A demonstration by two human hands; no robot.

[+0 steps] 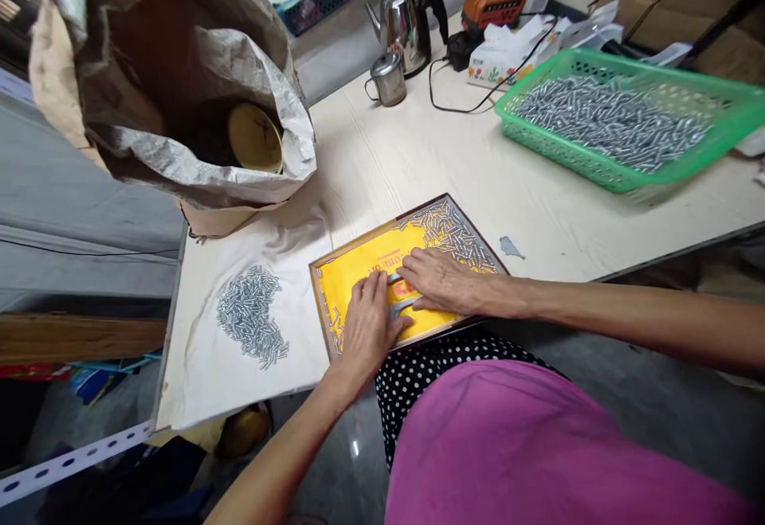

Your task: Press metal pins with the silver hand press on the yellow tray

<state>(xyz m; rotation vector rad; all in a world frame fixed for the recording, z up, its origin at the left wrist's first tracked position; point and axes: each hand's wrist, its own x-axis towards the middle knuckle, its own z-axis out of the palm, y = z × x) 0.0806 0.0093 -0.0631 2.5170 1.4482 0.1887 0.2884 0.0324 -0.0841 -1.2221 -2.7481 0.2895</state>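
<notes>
Both my hands are over a shallow brown-edged tray (pixel 319 286) with a yellow printed bottom. My left hand (pixel 369 314) and my right hand (pixel 437 280) have their fingers closed around the two ends of a narrow grey piece (pixel 403 303) that spans the gap between them. Its kind is unclear, as the fingers cover most of it. Beyond my right hand, many small metal pins (pixel 457 232) lie heaped in the tray's far right corner. A few more pins (pixel 335 324) rest along its left side.
Left of the tray, a pile of pins (pixel 252 314) lies on white cloth (pixel 200 358). A large paper sack (pixel 197 182) with a yellow container (pixel 255 139) inside stands behind. A green basket (pixel 562 154) of pins sits right. A kettle (pixel 403 19), metal cup (pixel 390 83) and orange battery (pixel 493 5) stand at the back.
</notes>
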